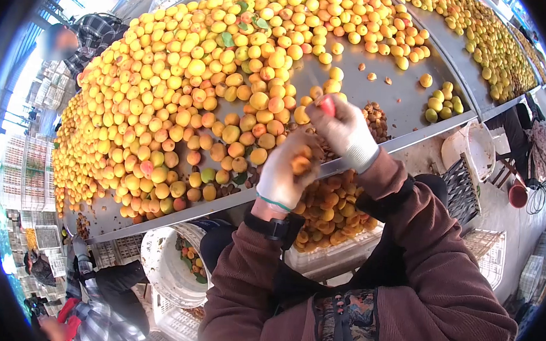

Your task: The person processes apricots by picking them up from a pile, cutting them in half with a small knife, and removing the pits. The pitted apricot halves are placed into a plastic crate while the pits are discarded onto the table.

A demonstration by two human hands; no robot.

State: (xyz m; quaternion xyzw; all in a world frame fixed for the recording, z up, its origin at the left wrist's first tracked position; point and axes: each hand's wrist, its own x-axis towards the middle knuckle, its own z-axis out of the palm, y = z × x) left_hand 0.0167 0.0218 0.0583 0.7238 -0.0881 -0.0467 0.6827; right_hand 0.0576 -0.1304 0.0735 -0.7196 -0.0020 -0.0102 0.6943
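My left hand, in a white glove, is closed around an orange apricot piece above the table's front edge. Just up and to the right of it, my right hand, also gloved, grips a small red object between thumb and fingers. Yellow and orange apricots cover much of the metal table. A heap of brown pits lies beside my right hand. Below both hands, a white crate holds many orange apricot pieces.
A white bucket with some fruit stands below the table at left. Another white bucket and a dark woven basket are at right. Greenish apricots lie near the table's right edge. People sit or stand at the left.
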